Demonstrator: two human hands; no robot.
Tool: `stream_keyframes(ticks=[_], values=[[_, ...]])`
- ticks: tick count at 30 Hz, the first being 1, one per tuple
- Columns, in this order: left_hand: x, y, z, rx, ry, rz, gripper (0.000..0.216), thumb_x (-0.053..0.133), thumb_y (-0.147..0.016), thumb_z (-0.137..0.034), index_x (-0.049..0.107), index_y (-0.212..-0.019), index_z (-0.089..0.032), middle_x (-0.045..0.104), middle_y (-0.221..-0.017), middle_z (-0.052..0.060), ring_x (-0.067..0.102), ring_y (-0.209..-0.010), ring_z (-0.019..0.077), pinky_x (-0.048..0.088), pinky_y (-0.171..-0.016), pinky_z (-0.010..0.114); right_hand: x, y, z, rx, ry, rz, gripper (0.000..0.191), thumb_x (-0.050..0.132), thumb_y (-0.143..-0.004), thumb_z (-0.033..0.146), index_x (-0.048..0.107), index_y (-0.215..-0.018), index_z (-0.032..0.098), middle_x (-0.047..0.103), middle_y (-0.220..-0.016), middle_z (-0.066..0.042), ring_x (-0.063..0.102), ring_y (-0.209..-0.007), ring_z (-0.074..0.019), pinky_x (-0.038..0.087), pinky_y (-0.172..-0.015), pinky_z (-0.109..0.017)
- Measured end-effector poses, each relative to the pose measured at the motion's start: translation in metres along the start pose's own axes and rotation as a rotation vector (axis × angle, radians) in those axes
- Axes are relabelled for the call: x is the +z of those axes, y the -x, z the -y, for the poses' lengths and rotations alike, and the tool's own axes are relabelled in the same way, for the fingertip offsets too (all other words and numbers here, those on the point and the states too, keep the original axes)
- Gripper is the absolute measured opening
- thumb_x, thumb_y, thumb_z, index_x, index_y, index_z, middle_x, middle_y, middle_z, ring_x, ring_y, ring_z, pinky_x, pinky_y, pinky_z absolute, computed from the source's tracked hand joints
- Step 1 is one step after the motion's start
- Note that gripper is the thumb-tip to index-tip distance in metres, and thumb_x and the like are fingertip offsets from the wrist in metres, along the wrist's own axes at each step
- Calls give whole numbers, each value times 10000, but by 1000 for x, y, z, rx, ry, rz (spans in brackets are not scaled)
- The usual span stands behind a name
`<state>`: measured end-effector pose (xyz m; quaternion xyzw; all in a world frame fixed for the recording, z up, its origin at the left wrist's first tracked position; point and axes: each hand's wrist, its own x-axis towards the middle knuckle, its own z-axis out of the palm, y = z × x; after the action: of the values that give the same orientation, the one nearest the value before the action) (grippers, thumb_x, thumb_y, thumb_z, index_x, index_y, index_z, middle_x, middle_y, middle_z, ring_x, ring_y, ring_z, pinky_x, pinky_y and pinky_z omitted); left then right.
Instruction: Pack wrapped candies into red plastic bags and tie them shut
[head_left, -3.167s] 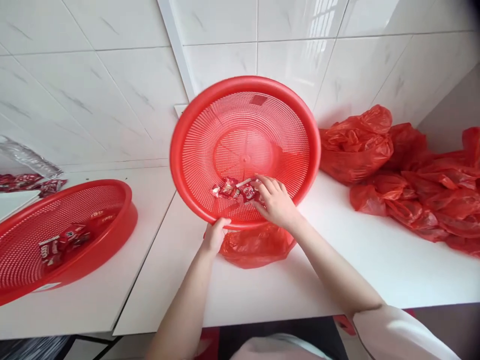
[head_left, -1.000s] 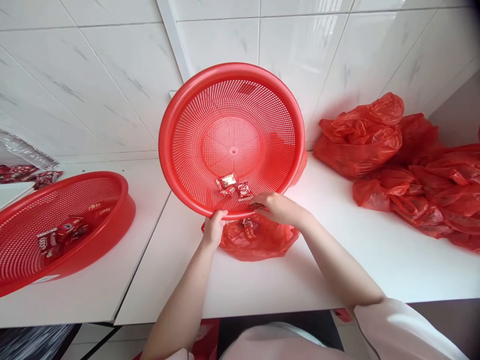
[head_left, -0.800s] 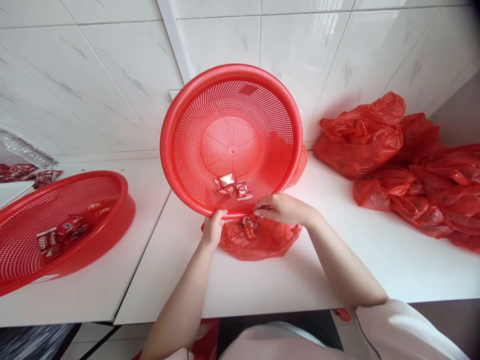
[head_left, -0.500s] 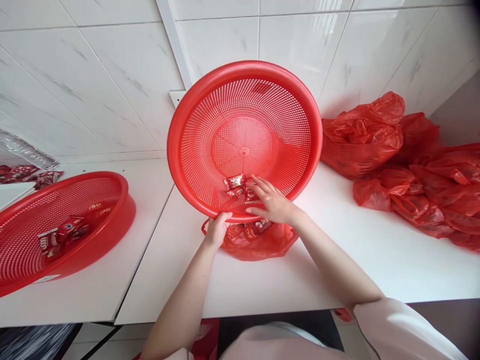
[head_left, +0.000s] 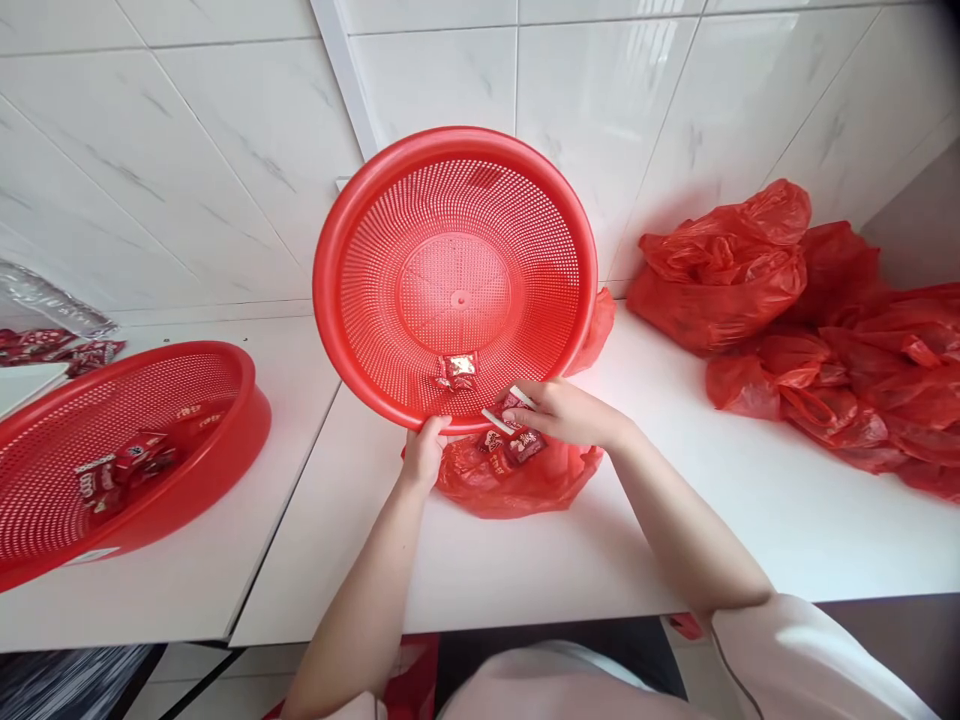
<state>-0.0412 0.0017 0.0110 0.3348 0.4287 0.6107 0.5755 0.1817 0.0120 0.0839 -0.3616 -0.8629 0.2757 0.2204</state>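
A round red mesh basket (head_left: 375,200) stands tilted up towards me on the white counter. My left hand (head_left: 424,452) grips its near rim from below. My right hand (head_left: 564,412) is at the rim's lower right, fingers pinched on a small red wrapped candy (head_left: 510,404). One more red candy (head_left: 458,370) lies inside the basket near the bottom. Under the rim sits an open red plastic bag (head_left: 517,478) with candies (head_left: 517,444) in it.
A second red mesh basket (head_left: 225,460) with several candies lies flat on the left table. A heap of red plastic bags (head_left: 795,310) fills the back right of the counter. Clear wrapping and loose candies (head_left: 52,345) sit at far left. Tiled wall behind.
My right hand reached into the basket, took a candy and drew it back over the rim above the bag. Fewer candies lie in the basket. The basket shifted slightly left.
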Motion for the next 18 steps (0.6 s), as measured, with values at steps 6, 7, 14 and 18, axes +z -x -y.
stream_keyframes(ticks=[6, 7, 14, 18], values=[[5, 6, 0, -75, 31, 94, 394, 689, -641, -239, 649, -1030, -194, 719, -964, 61, 669, -993, 305, 559, -770, 409, 12, -6, -9, -6, 24, -179, 393, 447, -977, 415, 528, -1294, 197, 588, -1292, -132, 577, -1165, -244, 447, -994, -410], [5, 7, 2, -87, 23, 113, 376, 692, -643, -242, 656, -1014, -191, 722, -940, 61, 667, -997, 307, 558, -771, 409, 16, -8, -11, -17, 39, -202, 432, 458, -969, 427, 496, -1334, 198, 529, -1368, -145, 519, -1244, -260, 418, -1036, -439], [9, 15, 15, -160, -35, 186, 167, 696, -655, -258, 668, -800, -180, 699, -780, 52, 681, -915, 300, 563, -743, 407, 39, -15, -15, -78, 172, -64, 595, 467, -944, 521, 377, -1456, 231, 429, -1477, -126, 352, -1364, -304, 306, -1085, -556], [12, 13, 8, -105, 31, 153, 240, 683, -653, -225, 667, -887, -177, 706, -846, 52, 669, -960, 289, 555, -781, 409, 36, -15, -11, -96, 186, -16, 387, 428, -988, 370, 529, -1340, 242, 572, -1328, -100, 504, -1206, -263, 389, -1001, -488]])
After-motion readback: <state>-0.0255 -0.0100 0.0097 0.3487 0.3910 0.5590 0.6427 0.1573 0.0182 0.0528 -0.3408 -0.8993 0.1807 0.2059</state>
